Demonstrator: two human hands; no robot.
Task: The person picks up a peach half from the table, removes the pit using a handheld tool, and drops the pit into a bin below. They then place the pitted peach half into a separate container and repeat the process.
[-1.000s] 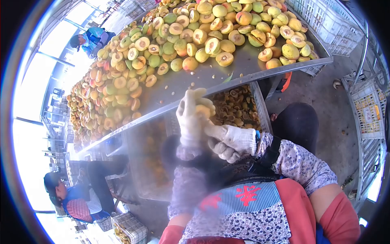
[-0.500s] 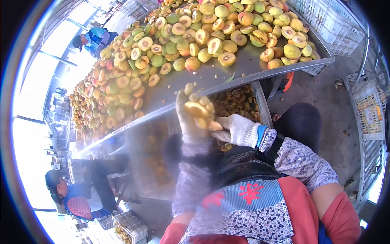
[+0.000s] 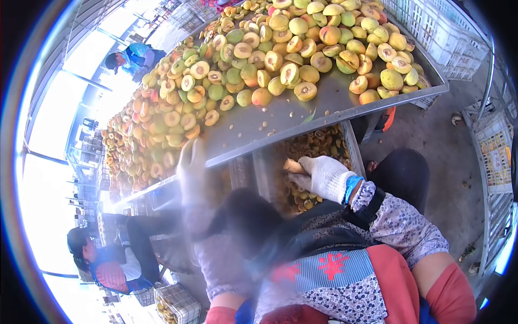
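above the crate (image 3: 353,147), right hand (image 3: 327,176) grips a tan tool (image 3: 293,166); left hand (image 3: 191,168): fingers unclear.

On the apron's (image 3: 345,297) striped blue panel (image 3: 308,274) stand two red characters: the right one (image 3: 333,267) resembles 米, though not surely; the left one (image 3: 286,272) is too blurred to read.

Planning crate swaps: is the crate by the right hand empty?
Not empty: the crate holds fruit pieces, visible beyond the right hand; how full, I cannot tell.
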